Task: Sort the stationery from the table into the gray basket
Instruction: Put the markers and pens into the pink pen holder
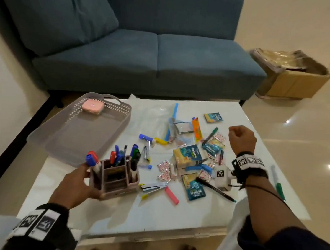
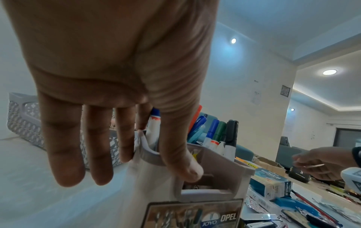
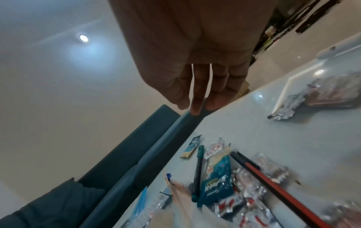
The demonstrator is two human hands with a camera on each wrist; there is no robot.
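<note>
My left hand (image 1: 79,177) grips a mauve desk organizer (image 1: 116,178) full of markers, which stands at the table's front left. The thumb (image 2: 183,166) hooks inside a compartment of the organizer (image 2: 215,162) and the fingers (image 2: 125,143) lie on its outer wall. Just behind stands the gray basket (image 1: 49,135), holding a pink box (image 1: 92,107). My right hand (image 1: 241,138) hovers over the right side of the pile with relaxed fingers (image 3: 195,98) and holds nothing. Loose items below include a green pen (image 1: 211,135), a black pen (image 1: 215,188) and a stapler (image 1: 152,187).
Sachets, blister packs and a medicine box (image 1: 187,158) are mixed in with the stationery. Another green pen (image 1: 278,182) lies by the table's right edge. A blue sofa (image 1: 126,51) stands behind the table, and a cardboard box (image 1: 292,78) sits on the floor to the right.
</note>
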